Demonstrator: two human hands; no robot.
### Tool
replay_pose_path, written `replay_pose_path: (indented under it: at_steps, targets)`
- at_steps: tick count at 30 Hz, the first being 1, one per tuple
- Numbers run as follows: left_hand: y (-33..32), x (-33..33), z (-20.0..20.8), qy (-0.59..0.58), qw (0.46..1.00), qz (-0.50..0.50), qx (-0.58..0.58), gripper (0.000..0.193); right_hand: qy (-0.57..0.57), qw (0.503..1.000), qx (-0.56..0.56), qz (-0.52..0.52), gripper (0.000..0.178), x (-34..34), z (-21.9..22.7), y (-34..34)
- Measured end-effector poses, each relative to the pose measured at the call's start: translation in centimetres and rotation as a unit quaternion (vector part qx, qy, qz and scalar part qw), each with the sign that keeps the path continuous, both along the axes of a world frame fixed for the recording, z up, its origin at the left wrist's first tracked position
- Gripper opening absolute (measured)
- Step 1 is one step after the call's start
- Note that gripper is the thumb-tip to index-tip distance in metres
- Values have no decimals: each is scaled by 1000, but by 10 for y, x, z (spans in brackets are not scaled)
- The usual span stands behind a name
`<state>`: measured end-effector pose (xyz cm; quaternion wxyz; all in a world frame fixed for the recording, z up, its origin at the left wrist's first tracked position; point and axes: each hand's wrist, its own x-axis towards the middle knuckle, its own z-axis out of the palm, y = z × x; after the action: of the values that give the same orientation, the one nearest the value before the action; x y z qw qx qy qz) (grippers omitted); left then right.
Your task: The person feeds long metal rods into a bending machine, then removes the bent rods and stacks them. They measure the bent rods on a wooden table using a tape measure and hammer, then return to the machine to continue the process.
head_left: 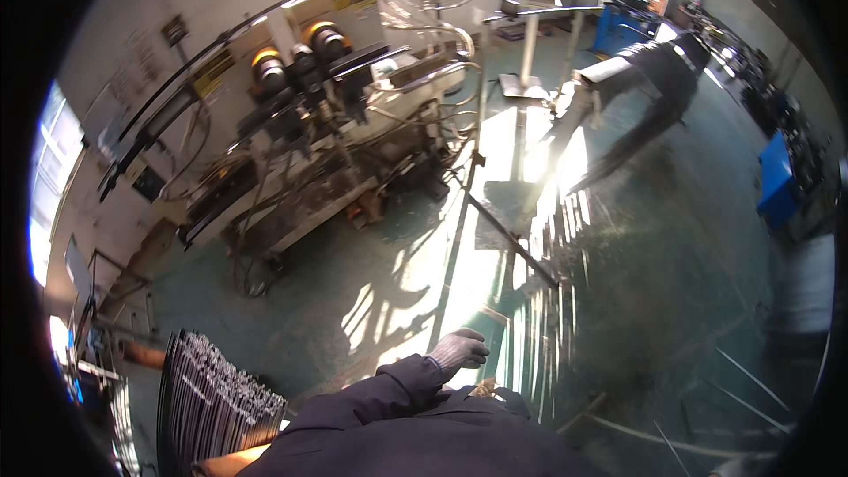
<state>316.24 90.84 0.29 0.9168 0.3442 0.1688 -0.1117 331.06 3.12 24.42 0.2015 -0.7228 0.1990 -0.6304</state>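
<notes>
My left hand [459, 351], in a pale grey knit glove with a dark sleeve behind it, hangs in front of my body above the sunlit floor. Its fingers are loosely bent and slightly apart, with nothing visible in them. My right hand does not show. Closest on the left side stands a dense bundle of thin dark metal rods [212, 393], their ends upward. Farther off is a large machine [309, 132] with orange-ringed cylinders, hoses and a long curved black bar [238, 28] along it.
A thin post with a slanted floor bar [512, 238] stands ahead. Beyond it are a stand with a long rail [552, 11] and a blurred dark frame [640, 93]. A blue bin [777, 181] stands at right. Thin rods [751, 380] lie on the floor, lower right.
</notes>
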Motion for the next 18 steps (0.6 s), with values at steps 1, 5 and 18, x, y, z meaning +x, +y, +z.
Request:
replay_pose_path:
  at_steps: [1, 5, 18]
  targets:
    - [11, -19, -2, 24, 999, 36, -5, 32, 51, 996, 46, 63, 21, 18, -57, 59]
    - [85, -106, 21, 133, 981, 129, -50, 25, 470, 779, 226, 349, 35, 18, -262, 405]
    - [199, -645, 187, 403, 345, 689, 494, 23, 502, 230, -186, 813, 28, -212, -159, 1079]
